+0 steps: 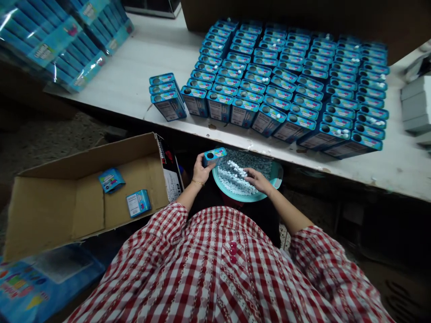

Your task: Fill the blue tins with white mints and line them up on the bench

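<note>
My left hand [201,169] is closed around a small blue box [215,155], held tilted with a dark round opening on its top face. It is over the left rim of a turquoise basin [225,194] full of small white balls [232,185]. Inside the basin's right side, my right hand [257,179] has bent fingers pinched at the end of a raised, brighter band of balls. Whether those balls lie on a thin tool in the fingers is too small to make out.
Rows of upright blue boxes [259,83] fill the white table [134,96], several with white balls on top. Three more boxes [168,101] stand apart. Wrapped packs [57,42] lie at the back left. An open cardboard box [50,197] on my left contains two blue boxes [138,203].
</note>
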`<action>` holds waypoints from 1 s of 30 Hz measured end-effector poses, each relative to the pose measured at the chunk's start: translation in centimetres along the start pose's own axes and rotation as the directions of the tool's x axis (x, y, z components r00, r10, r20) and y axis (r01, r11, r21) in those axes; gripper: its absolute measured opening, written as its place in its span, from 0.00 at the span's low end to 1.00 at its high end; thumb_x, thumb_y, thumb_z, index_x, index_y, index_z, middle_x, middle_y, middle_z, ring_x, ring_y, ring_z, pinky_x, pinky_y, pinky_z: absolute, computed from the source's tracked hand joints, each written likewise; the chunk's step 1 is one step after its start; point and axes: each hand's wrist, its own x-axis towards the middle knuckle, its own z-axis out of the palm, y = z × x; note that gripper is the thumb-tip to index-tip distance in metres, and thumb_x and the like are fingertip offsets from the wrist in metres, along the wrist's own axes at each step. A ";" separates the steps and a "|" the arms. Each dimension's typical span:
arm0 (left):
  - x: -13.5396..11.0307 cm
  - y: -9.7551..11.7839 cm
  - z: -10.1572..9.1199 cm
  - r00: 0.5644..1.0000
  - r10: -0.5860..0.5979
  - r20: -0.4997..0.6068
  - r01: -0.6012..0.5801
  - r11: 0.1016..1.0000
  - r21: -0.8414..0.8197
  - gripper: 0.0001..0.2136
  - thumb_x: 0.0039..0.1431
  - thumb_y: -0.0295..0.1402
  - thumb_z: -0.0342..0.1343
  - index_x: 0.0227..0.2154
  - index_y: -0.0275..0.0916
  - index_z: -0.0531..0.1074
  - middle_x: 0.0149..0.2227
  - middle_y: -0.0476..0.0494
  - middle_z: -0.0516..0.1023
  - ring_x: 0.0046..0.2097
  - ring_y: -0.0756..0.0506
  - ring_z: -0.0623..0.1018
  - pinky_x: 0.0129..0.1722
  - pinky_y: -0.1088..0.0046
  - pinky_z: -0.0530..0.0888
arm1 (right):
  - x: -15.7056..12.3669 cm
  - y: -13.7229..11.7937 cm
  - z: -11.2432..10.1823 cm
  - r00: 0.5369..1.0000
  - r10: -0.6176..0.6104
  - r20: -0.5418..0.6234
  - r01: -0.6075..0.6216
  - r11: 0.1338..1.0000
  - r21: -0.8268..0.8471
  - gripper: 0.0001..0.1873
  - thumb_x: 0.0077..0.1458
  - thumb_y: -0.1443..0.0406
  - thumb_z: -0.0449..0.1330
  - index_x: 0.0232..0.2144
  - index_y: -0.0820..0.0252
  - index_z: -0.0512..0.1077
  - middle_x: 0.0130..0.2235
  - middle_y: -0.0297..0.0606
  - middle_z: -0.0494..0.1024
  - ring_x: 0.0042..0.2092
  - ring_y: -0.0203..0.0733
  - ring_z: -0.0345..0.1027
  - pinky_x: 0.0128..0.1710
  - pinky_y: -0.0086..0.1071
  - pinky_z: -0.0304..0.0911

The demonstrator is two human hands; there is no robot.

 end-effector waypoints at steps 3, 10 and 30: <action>-0.3 0.4 0.4 1.000 0.015 0.024 -0.017 0.998 0.066 0.21 0.40 0.31 0.63 0.40 0.39 0.65 0.37 0.47 0.72 0.40 0.45 0.73 0.45 0.66 0.70 | -1.8 -2.6 -3.1 0.999 -0.036 0.031 0.034 0.995 0.089 0.24 0.52 0.60 0.54 0.51 0.62 0.64 0.31 0.33 0.71 0.28 0.34 0.62 0.29 0.29 0.61; -1.5 1.1 2.6 0.969 0.118 0.216 -0.155 0.975 0.161 0.18 0.43 0.26 0.58 0.40 0.40 0.66 0.41 0.46 0.71 0.44 0.44 0.71 0.48 0.66 0.68 | -2.8 -11.2 -7.2 0.985 -0.057 0.164 0.116 0.921 -0.372 0.20 0.55 0.62 0.52 0.49 0.57 0.69 0.45 0.39 0.76 0.44 0.43 0.68 0.43 0.33 0.60; -1.9 2.6 1.9 0.977 0.102 0.188 -0.122 0.988 0.094 0.18 0.40 0.27 0.60 0.38 0.41 0.67 0.39 0.47 0.72 0.44 0.43 0.72 0.48 0.64 0.68 | -3.8 -17.1 -8.0 0.997 -0.025 0.074 0.074 0.620 -0.781 0.18 0.55 0.64 0.50 0.46 0.59 0.72 0.38 0.44 0.78 0.38 0.46 0.71 0.39 0.37 0.62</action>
